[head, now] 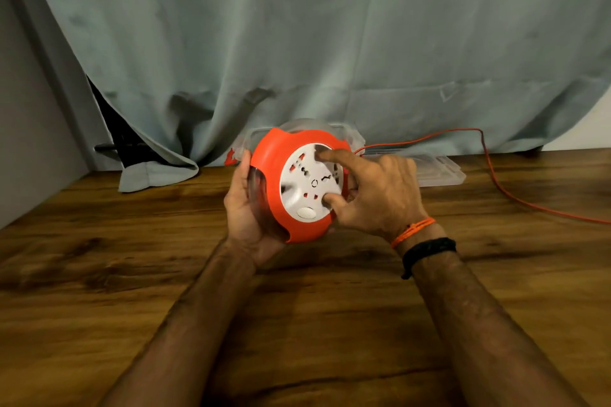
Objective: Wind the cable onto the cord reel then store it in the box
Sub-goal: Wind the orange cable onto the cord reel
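Observation:
An orange cord reel [274, 155] with a white socket face [305, 180] is held above the wooden table. My left hand [243, 205] cups it from the left and below, fingers curled round its clear rim. My right hand [373, 192] has its index finger and thumb set in notches of the white face. An orange cable [492, 172] runs from behind the reel, up along the curtain and down across the table to the right edge. Behind the reel stands a clear plastic box [350, 130], mostly hidden.
A clear lid [443, 172] lies flat on the wooden table [132, 241] to the right of the box. A grey-green curtain [297, 43] hangs along the back, one corner draped on the table. A grey wall closes the left side.

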